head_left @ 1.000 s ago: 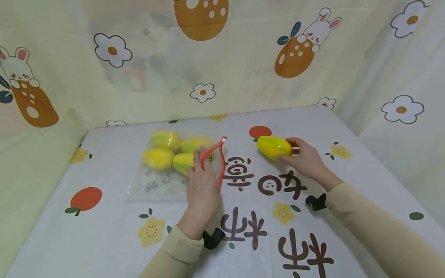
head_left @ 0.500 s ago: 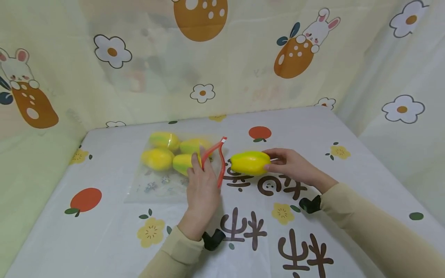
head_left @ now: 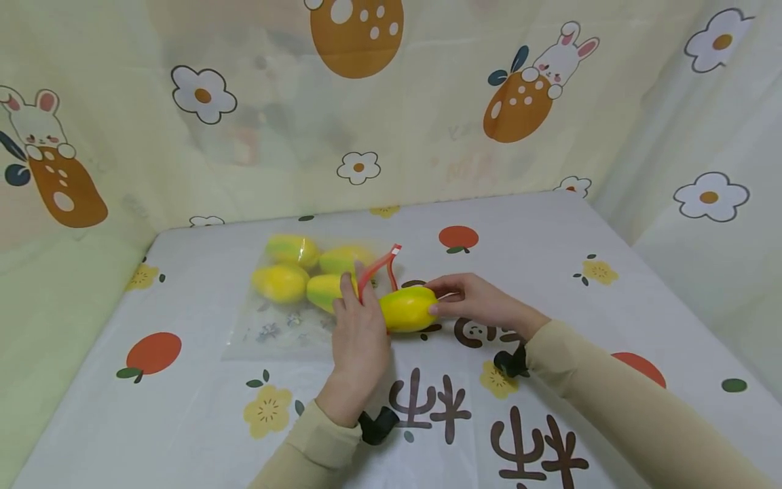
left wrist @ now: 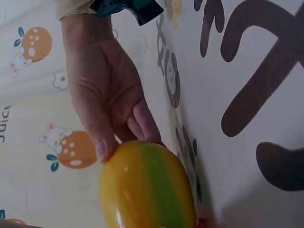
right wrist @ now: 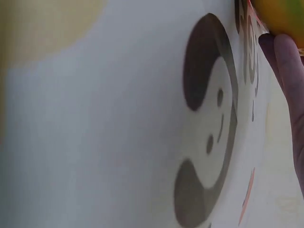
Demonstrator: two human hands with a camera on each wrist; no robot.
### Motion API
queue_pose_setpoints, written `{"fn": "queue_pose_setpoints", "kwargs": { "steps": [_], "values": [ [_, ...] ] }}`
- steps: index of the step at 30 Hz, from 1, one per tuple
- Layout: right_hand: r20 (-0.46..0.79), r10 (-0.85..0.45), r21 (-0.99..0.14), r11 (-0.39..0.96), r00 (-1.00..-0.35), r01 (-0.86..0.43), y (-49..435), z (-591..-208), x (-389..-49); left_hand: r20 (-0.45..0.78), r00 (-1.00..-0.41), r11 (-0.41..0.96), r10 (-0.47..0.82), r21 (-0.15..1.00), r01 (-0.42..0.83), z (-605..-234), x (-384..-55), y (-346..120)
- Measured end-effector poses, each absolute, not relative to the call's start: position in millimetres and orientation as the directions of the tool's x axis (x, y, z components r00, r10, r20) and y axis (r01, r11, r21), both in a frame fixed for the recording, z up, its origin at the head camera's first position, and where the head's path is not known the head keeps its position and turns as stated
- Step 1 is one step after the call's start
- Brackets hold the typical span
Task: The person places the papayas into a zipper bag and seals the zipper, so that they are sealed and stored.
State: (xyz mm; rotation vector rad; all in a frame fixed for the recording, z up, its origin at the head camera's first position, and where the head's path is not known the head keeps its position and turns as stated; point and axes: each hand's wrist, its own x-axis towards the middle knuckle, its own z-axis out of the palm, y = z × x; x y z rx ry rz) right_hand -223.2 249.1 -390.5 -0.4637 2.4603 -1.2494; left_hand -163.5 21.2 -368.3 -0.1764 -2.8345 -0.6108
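Note:
In the head view my right hand (head_left: 467, 295) grips a yellow papaya-like fruit (head_left: 408, 309) by its right end, fingers and thumb around it. The fruit is at the mouth of a clear zip bag (head_left: 244, 339) with a red edge (head_left: 377, 267). My left hand (head_left: 362, 343) holds the bag by this edge; its thumb is hidden. Several similar yellow-green fruits (head_left: 281, 282) lie inside the bag. The left wrist view shows the right hand (left wrist: 107, 90) on the green-striped fruit (left wrist: 147, 187). Only some fingers (right wrist: 287, 61) and part of the fruit (right wrist: 280, 19) appear in the right wrist view.
The table is covered by a white cloth (head_left: 201, 407) printed with flowers, fruit and brown characters. Patterned curtains (head_left: 275, 102) rise behind it and along both sides. A dark device (head_left: 379, 426) sits at the left wrist, another dark device (head_left: 512, 361) at the right.
My right hand has carried the fruit leftward and nearer to me, from the right part of the table to the bag's mouth. The left hand has stayed at the red edge.

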Motion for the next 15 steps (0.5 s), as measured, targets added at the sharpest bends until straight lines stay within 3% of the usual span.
{"fn": "queue_pose_setpoints", "kwargs": {
  "steps": [9, 15],
  "values": [
    [-0.202, -0.41, -0.823, 0.564, -0.89, -0.073, 239, -395, -226, 0.281, -0.957, 0.918, 0.068, 0.359, 0.171, -372, -162, 26],
    [-0.186, -0.476, -0.825, 0.551, -0.859, -0.127, 235, -394, -226, 0.315, -0.944, 0.929, 0.101, 0.31, 0.203, -375, -160, 28]
  ]
}}
